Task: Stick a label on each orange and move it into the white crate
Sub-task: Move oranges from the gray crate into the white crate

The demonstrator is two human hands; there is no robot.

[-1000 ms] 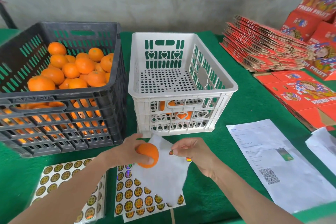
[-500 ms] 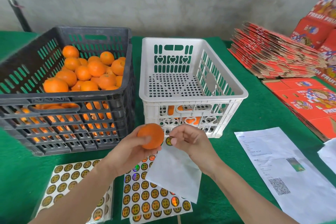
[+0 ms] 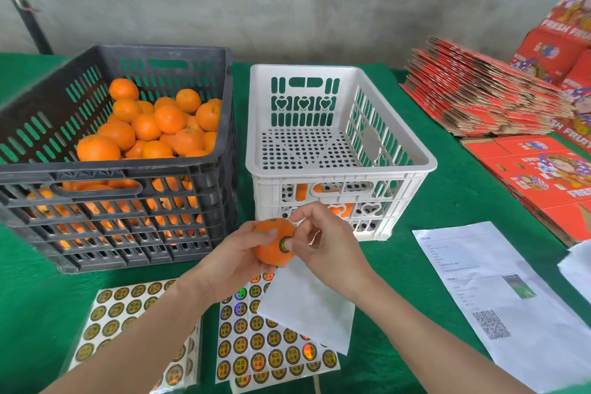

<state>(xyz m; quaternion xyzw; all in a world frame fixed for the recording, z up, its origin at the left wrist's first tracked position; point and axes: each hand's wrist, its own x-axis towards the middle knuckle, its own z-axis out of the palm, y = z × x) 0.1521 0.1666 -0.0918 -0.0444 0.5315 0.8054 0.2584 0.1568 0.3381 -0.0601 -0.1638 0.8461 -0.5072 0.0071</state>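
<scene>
Orange [image 3: 275, 241] sits in your L hand [image 3: 233, 261], fingers wrapped round its left side & underneath, which turns bare skin toward the R hand [image 3: 323, 243]. R hand's fingers are curled, gripping nothing I can make out; its thumb tip presses the round label [image 3: 285, 243] flat onto the fruit. All this hovers just in front of the white crate [image 3: 339, 169], so the drop-in looks short. Sticker sheets [image 3: 275, 349] lie on the desk [image 3: 415, 265] directly below, handy for the next peel. Black crate [image 3: 128, 166] w/ unlabelled fruit sits to the left.
</scene>
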